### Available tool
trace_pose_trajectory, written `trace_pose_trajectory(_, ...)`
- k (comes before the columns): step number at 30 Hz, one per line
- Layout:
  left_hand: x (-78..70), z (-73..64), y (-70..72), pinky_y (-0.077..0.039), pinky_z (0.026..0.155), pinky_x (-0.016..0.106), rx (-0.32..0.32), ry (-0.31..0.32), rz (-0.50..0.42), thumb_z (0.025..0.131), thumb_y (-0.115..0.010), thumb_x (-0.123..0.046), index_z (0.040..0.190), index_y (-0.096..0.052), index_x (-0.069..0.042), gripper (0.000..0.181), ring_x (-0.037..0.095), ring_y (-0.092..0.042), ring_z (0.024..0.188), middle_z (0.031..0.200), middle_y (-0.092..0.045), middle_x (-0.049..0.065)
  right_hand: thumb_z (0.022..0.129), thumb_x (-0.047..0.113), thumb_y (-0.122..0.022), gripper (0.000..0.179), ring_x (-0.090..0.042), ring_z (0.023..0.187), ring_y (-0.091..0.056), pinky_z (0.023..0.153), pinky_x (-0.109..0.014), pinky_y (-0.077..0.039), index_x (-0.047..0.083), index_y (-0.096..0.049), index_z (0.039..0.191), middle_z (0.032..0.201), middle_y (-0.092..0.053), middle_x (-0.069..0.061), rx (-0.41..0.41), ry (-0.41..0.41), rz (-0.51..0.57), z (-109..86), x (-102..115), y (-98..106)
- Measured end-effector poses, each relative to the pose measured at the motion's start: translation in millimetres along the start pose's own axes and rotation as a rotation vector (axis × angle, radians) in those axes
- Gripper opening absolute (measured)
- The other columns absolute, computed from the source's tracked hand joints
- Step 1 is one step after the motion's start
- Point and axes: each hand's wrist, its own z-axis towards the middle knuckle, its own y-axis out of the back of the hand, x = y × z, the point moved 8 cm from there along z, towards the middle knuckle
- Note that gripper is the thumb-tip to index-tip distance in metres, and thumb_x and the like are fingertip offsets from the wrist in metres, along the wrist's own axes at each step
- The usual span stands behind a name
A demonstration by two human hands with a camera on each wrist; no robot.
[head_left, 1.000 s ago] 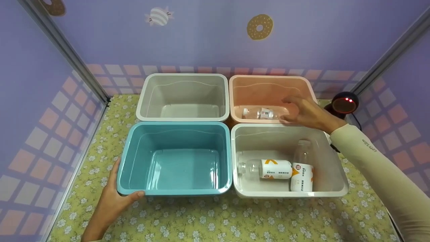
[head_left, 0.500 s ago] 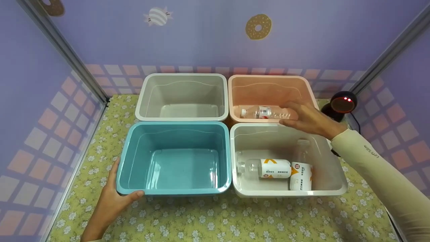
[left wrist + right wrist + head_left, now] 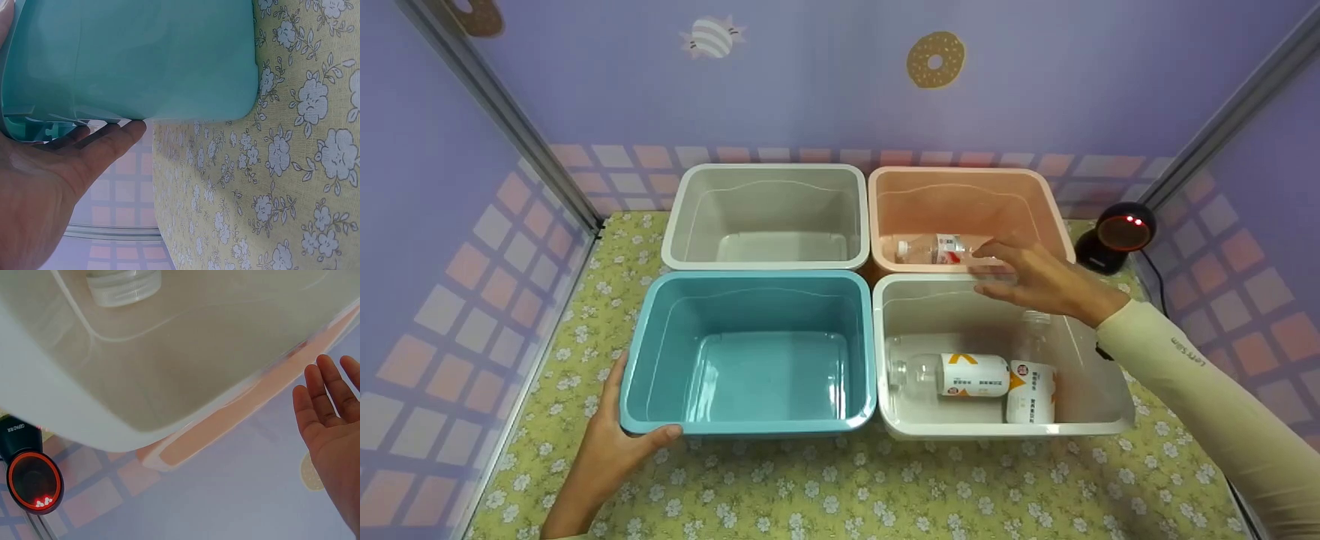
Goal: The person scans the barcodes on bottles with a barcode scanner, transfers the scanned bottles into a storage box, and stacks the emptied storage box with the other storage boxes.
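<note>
My left hand [image 3: 611, 442] rests at the front left corner of a blue plastic bin [image 3: 750, 429], thumb on the front rim. In the left wrist view, its fairly straight fingers [image 3: 112, 140] touch the outer wall. My right hand [image 3: 1035, 277], fingers spread and holding nothing, hovers over the shared edge of a peach bin [image 3: 960, 199] and a white bin [image 3: 1005, 430]. A clear plastic bottle [image 3: 949, 249] with a small label lies in the peach bin, partly hidden by my fingers. In the white bin lie a bottle with a white and orange label [image 3: 975, 375] and a second like it [image 3: 1031, 394].
A grey bin [image 3: 769, 199] stands behind the blue one. At the back right is a black scanner-like device [image 3: 1121, 232] with red lights and a cable. A flowered cloth [image 3: 780, 487] covers the table, with purple patterned walls [image 3: 810, 75] around it.
My right hand has drawn back slightly left and toward me over the white bin's rear rim. The bottle in the peach bin has rolled slightly. My left hand has stayed put.
</note>
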Motion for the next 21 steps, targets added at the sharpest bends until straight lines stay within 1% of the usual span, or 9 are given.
trace_pose_trajectory(3, 0.5, 0.0, 0.1, -0.061, 0.092, 0.029, 0.001, 0.004, -0.004, 0.093, -0.090, -0.010, 0.178, 0.006, -0.037, 0.131, 0.057, -0.053, 0.140, 0.173, -0.026, 0.034, 0.094, 0.015, -0.090, 0.044, -0.039, 0.119, -0.069, 0.101, -0.059, -0.058, -0.004, -0.073, 0.130, 0.129, -0.072, -0.020, -0.011, 0.048, -0.036, -2.6, 7.4, -3.0)
trace_pose_trajectory(8, 1.7, 0.1, 0.2, -0.060, 0.092, 0.027, 0.003, 0.010, 0.001, 0.093, -0.090, -0.012, 0.178, 0.006, -0.038, 0.131, 0.058, -0.052, 0.141, 0.173, -0.026, 0.034, 0.093, 0.015, -0.091, 0.041, -0.037, 0.116, -0.071, 0.100, -0.055, -0.060, -0.006, -0.076, 0.125, 0.126, -0.074, -0.018, -0.025, 0.127, -0.086, -6.4, 18.7, -6.7)
trace_pose_trajectory(12, 2.0, 0.4, 0.3, -0.059, 0.090, 0.026, 0.004, 0.006, 0.014, 0.093, -0.090, -0.012, 0.178, 0.006, -0.038, 0.131, 0.058, -0.051, 0.141, 0.174, -0.024, 0.034, 0.093, 0.015, -0.090, 0.043, -0.038, 0.118, -0.072, 0.100, -0.054, -0.061, -0.006, -0.076, 0.127, 0.128, -0.073, -0.020, -0.008, 0.140, -0.099, -10.9, 22.2, -10.2)
trace_pose_trajectory(15, 2.3, 0.5, 0.1, -0.059, 0.090, 0.026, 0.008, 0.003, 0.007, 0.094, -0.090, -0.011, 0.178, 0.007, -0.038, 0.131, 0.059, -0.051, 0.141, 0.174, -0.024, 0.034, 0.092, 0.012, -0.090, 0.044, -0.040, 0.118, -0.071, 0.100, -0.055, -0.061, -0.006, -0.075, 0.129, 0.128, -0.073, -0.021, -0.004, 0.155, -0.098, -13.4, 24.4, -12.9)
trace_pose_trajectory(17, 2.1, 0.9, 0.0, -0.060, 0.090, 0.026, 0.009, 0.003, -0.002, 0.094, -0.089, -0.010, 0.178, 0.006, -0.039, 0.131, 0.059, -0.051, 0.142, 0.175, -0.023, 0.034, 0.091, 0.011, -0.089, 0.044, -0.039, 0.117, -0.071, 0.100, -0.055, -0.061, -0.006, -0.074, 0.128, 0.127, -0.073, -0.020, -0.012, 0.172, -0.097, -14.3, 26.0, -14.4)
trace_pose_trajectory(21, 1.7, 1.0, -0.1, -0.060, 0.090, 0.026, 0.011, 0.006, -0.005, 0.094, -0.089, -0.010, 0.178, 0.007, -0.038, 0.131, 0.060, -0.051, 0.142, 0.175, -0.023, 0.034, 0.089, 0.008, -0.090, 0.041, -0.037, 0.114, -0.069, 0.097, -0.055, -0.060, -0.005, -0.075, 0.124, 0.123, -0.072, -0.018, -0.048, 0.234, -0.091, -16.4, 32.9, -15.8)
